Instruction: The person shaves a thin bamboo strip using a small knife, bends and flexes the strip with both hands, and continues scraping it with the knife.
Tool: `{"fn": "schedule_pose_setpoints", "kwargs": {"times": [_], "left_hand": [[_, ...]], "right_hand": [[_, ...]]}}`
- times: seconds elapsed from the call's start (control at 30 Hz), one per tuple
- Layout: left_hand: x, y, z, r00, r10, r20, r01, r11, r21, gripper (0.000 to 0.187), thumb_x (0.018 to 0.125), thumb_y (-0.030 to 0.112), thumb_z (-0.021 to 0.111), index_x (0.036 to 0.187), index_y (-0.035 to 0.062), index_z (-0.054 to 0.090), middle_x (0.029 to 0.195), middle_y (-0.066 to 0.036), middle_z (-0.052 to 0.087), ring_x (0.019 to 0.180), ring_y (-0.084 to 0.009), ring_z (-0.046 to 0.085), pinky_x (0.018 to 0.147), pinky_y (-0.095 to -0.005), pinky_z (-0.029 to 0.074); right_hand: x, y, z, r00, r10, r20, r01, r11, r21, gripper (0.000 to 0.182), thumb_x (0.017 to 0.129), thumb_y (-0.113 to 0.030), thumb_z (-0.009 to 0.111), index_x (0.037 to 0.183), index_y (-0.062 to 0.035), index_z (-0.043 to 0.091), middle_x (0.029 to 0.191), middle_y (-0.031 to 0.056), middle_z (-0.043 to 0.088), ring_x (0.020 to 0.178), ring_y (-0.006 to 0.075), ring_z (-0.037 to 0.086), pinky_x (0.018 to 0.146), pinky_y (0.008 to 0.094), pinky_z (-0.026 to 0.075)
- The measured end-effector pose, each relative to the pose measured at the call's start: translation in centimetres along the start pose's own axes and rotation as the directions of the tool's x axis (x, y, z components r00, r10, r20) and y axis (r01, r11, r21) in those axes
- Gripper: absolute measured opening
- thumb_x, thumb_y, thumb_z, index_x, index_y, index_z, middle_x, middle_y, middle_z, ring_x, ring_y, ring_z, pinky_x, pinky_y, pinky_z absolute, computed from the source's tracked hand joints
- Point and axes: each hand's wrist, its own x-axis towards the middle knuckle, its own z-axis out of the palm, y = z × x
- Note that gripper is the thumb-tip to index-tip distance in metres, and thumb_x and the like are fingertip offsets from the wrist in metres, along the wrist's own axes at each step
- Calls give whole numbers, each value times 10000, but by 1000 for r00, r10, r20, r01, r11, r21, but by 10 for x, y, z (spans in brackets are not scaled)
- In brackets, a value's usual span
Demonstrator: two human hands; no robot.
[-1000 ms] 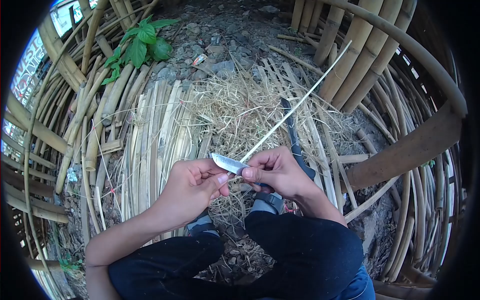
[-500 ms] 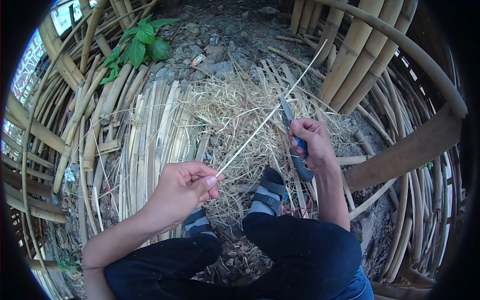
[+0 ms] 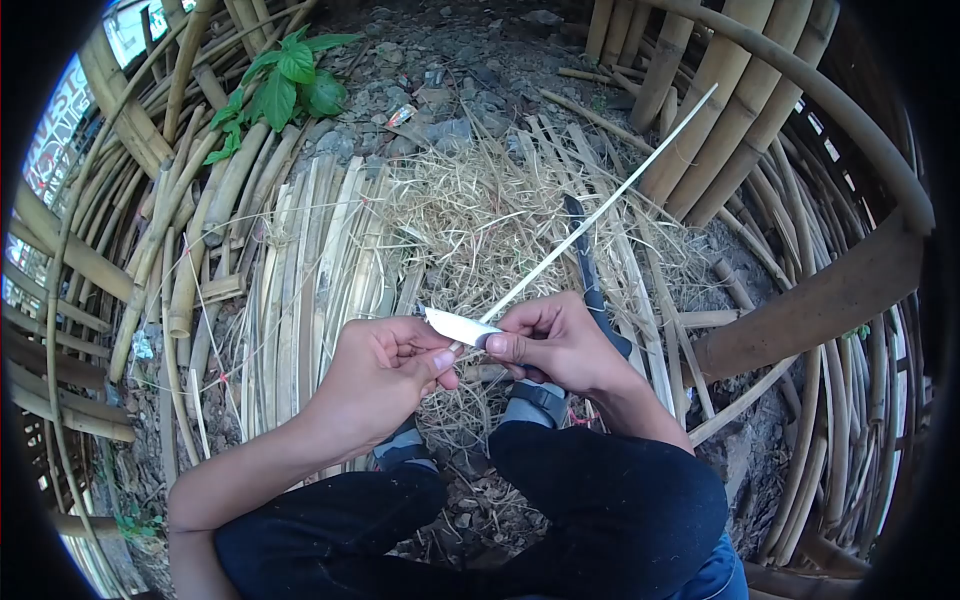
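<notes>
My left hand (image 3: pixel 385 370) is closed on the near end of a thin pale bamboo strip (image 3: pixel 610 203), which slants up to the right. Close beside it, my right hand (image 3: pixel 560 345) grips a knife, its pale blade (image 3: pixel 460 327) lying across the strip near my left fingertips. The knife's handle is hidden in my right fist. Beyond my right hand a dark tool (image 3: pixel 585 255) lies on the strips and shavings. A heap of curly shavings (image 3: pixel 470 225) spreads on the ground in front of my hands.
Split bamboo strips (image 3: pixel 310 250) lie left of the shavings. Thick bamboo poles (image 3: pixel 740 110) stand at the upper right, and a broad pole (image 3: pixel 820 300) juts in from the right. A leafy plant (image 3: pixel 290 80) grows at the upper left. My sandalled feet are below my hands.
My right hand has moved left and down beside my left hand, turning the blade across the strip. The strip's far end has swung right. The dark tool beyond my right hand shows more clearly.
</notes>
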Motion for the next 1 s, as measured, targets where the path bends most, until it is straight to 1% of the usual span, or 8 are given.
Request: {"fn": "schedule_pose_setpoints", "kwargs": {"times": [0.17,0.23,0.33,0.43,0.63,0.77,0.83,1.0], "left_hand": [[-3,3,-3,1000,15,-21,-14,1000,10,113,909,-16,551,986,-69,615,775,-93,644,648,-66,552,561,-181,414],[-3,3,-2,996,31,-79,-29,999,28,114,900,-10,570,992,-61,615,749,-98,634,542,-37,450,483,-168,362],[-2,2,-3,996,44,-72,-44,999,0,110,900,-12,568,987,-58,617,742,-96,632,544,-37,454,482,-167,363],[-3,2,-8,995,47,-84,-47,999,9,109,899,-12,569,985,-59,616,740,-94,631,546,-37,458,484,-166,365],[-5,-2,-11,998,-6,-64,8,999,35,93,901,-21,558,970,-54,611,742,-93,627,548,-43,461,488,-167,370],[1,-6,-5,999,-5,-51,8,999,42,89,903,-26,550,971,-51,602,750,-92,625,554,-45,459,489,-169,366],[2,-3,-2,998,-23,-51,24,999,25,87,904,-28,548,975,-51,593,757,-91,623,558,-45,456,489,-173,364],[-1,1,3,999,-17,-40,18,1000,9,91,907,-23,545,971,-55,600,777,-91,631,599,-49,495,521,-184,385]], "right_hand": [[-2,-11,-12,996,14,-83,-10,999,53,165,869,-130,680,856,34,674,580,-4,570,478,32,496,433,175,391],[-1,-7,-19,995,20,-98,-12,996,85,154,863,-123,685,849,30,674,578,5,568,467,30,478,411,182,361],[4,2,-29,996,-2,-85,4,1000,30,154,862,-131,685,842,21,677,568,4,555,453,27,454,387,192,317],[8,6,-48,977,-100,-186,97,995,-25,183,868,-168,682,809,5,664,557,3,542,440,34,435,380,201,285],[9,8,-110,862,-186,-473,254,964,84,262,894,-242,647,747,-27,616,553,11,536,417,50,411,380,193,282],[6,9,-72,890,-187,-416,244,966,88,250,898,-227,644,760,-20,625,556,11,538,416,46,418,379,186,291],[8,10,-44,964,-137,-229,167,979,119,228,888,-205,662,782,-5,639,559,1,543,426,36,424,390,185,295],[6,11,3,995,-44,87,40,998,50,217,880,-189,676,820,19,676,581,-1,580,464,26,451,414,192,307]]}}
